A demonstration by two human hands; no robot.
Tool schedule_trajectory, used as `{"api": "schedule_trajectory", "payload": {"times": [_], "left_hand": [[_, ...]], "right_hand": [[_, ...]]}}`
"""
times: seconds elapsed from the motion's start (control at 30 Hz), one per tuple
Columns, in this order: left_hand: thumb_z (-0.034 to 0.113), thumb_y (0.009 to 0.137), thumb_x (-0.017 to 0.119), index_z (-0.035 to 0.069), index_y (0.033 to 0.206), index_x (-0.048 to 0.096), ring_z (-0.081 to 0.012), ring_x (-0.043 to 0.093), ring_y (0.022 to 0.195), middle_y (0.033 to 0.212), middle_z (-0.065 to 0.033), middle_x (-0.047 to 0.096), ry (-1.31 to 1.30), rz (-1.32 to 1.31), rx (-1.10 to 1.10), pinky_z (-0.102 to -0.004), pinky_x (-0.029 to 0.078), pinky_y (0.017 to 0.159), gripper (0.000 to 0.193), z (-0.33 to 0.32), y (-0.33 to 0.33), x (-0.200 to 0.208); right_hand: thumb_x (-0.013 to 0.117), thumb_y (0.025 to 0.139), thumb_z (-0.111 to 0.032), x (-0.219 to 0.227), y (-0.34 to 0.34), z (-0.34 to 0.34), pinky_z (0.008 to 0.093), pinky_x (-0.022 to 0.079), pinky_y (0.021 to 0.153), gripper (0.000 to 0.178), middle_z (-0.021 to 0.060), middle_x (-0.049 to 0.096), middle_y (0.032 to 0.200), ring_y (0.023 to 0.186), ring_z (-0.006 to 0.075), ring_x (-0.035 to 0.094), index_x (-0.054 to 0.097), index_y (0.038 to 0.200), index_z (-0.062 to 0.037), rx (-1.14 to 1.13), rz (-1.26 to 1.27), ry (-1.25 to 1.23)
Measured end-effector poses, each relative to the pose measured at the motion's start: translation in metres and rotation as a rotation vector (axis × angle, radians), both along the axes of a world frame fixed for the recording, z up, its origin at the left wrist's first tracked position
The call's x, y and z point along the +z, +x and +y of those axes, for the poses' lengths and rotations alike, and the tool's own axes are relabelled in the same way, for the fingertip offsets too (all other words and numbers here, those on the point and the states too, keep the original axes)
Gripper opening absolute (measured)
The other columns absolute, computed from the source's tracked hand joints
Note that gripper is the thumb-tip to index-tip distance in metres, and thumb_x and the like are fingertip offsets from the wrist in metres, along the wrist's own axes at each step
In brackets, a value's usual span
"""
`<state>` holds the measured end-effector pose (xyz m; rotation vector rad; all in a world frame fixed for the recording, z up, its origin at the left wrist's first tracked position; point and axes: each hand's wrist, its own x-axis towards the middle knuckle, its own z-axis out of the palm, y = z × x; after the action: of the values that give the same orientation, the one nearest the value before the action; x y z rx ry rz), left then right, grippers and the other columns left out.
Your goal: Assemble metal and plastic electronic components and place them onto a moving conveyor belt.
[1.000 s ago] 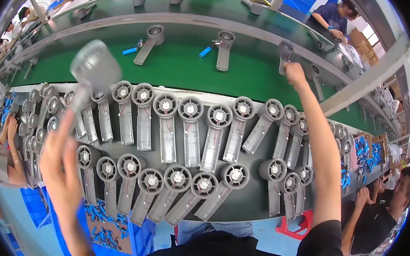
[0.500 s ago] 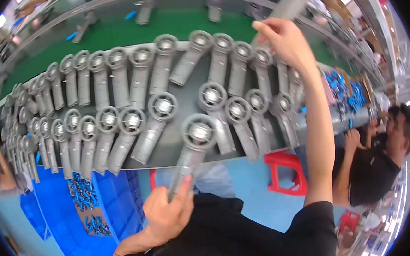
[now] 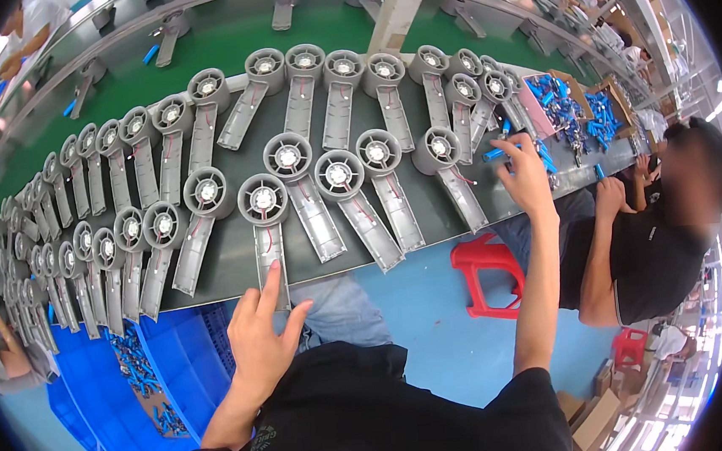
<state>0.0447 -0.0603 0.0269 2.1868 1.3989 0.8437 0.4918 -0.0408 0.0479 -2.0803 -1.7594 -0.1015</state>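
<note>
Grey handheld-fan housings lie in two rows on the dark table, each with a round vented ring and an open handle shell. My left hand (image 3: 261, 339) is at the table's front edge, index finger stretched along the handle of one fan housing (image 3: 263, 201) and thumb spread away. A thin red wire shows in that handle. My right hand (image 3: 528, 177) hovers at the right, fingers apart, beside several loose blue cylinders with wires (image 3: 545, 157). Nothing shows in its grasp. The nearest housing to it is a fan housing (image 3: 457, 188) tilted in the front row.
Boxes of blue cylinders (image 3: 603, 122) stand at the right end of the table. Beyond the rows runs a green conveyor (image 3: 220, 46) with more housings. Blue bins (image 3: 126, 414) stand below left, a red stool (image 3: 488, 279) below right. A co-worker (image 3: 635, 263) sits at the right.
My left hand has set the fan housing it held onto the front of the table. My right hand has come back from the far row toward the loose blue cylinders. The view has shifted.
</note>
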Motion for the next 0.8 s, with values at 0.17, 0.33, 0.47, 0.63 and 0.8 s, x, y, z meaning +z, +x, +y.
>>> {"api": "schedule_trajectory", "payload": {"times": [0.17,0.33,0.47,0.63,0.8], "left_hand": [[0.014,0.082,0.074,0.002,0.122,0.064,-0.0241,0.048,0.06,0.071,-0.0096,0.05,-0.076,-0.089,0.048,-0.0349,0.04,0.055,0.043,0.003,-0.019,0.009],[0.002,0.085,0.067,-0.002,0.104,0.069,-0.0145,0.046,0.054,0.065,-0.006,0.051,0.091,-0.201,0.079,-0.0284,0.035,0.049,0.019,0.022,-0.022,0.032],[-0.001,0.084,0.067,-0.002,0.102,0.069,-0.0147,0.047,0.054,0.066,-0.0061,0.052,0.076,-0.251,0.081,-0.0277,0.035,0.049,0.019,0.033,-0.014,0.035],[-0.003,0.082,0.069,-0.002,0.098,0.07,-0.0164,0.049,0.055,0.068,-0.0073,0.055,0.11,-0.28,-0.022,-0.0282,0.038,0.05,0.016,0.036,-0.005,0.04],[-0.004,0.081,0.07,-0.003,0.096,0.07,-0.0175,0.053,0.058,0.07,-0.0078,0.057,0.111,-0.338,-0.077,-0.0286,0.042,0.052,0.015,0.039,0.008,0.048]], "right_hand": [[0.068,0.088,-0.013,0.008,0.016,0.006,0.0318,0.046,0.068,0.026,0.006,0.062,0.086,0.071,0.0214,0.058,0.068,0.111,-0.001,-0.031,0.059,-0.046],[0.064,0.096,-0.019,0.041,0.011,0.005,0.0197,0.041,0.064,0.026,-0.0015,0.062,0.085,0.072,0.0056,0.054,0.066,0.111,0.0028,-0.126,0.802,0.265],[0.059,0.099,-0.014,0.052,-0.002,0.012,0.0197,0.043,0.068,0.025,0.0001,0.06,0.089,0.073,0.0063,0.053,0.063,0.116,0.0035,-0.038,1.064,0.43],[0.06,0.099,-0.014,0.056,-0.009,0.017,0.0201,0.045,0.068,0.025,-0.0001,0.059,0.086,0.073,0.0064,0.054,0.063,0.116,0.0036,0.044,1.206,0.474],[0.061,0.098,-0.023,0.044,0.005,0.017,0.0223,0.048,0.069,0.033,0.0031,0.066,0.092,0.076,0.0091,0.06,0.064,0.118,0.0039,-0.134,0.919,0.339]]}}
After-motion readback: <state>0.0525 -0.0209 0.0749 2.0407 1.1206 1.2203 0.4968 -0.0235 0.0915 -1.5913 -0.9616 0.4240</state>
